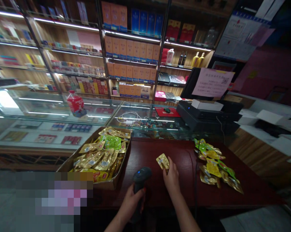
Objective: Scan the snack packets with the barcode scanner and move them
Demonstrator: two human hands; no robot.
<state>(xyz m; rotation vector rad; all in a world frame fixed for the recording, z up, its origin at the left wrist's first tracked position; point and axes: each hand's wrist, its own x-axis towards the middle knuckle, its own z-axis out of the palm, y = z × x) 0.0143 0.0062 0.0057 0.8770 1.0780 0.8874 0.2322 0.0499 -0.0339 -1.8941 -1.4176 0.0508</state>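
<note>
My left hand (131, 203) grips a dark handheld barcode scanner (141, 178), its head tilted up toward the centre of the dark red table (150, 154). My right hand (171, 177) holds a small gold snack packet (163, 161) just right of the scanner head, above the table. A cardboard box (111, 184) full of gold and green packets sits to the left of both hands. A loose pile of similar packets (215, 167) lies on the table to the right.
A glass display counter (63, 111) runs behind the table, with a red bottle (76, 103) and a white cable (129, 116) on it. A black cash register (203, 116) stands at the back right. Shelves of boxed goods (131, 48) fill the wall.
</note>
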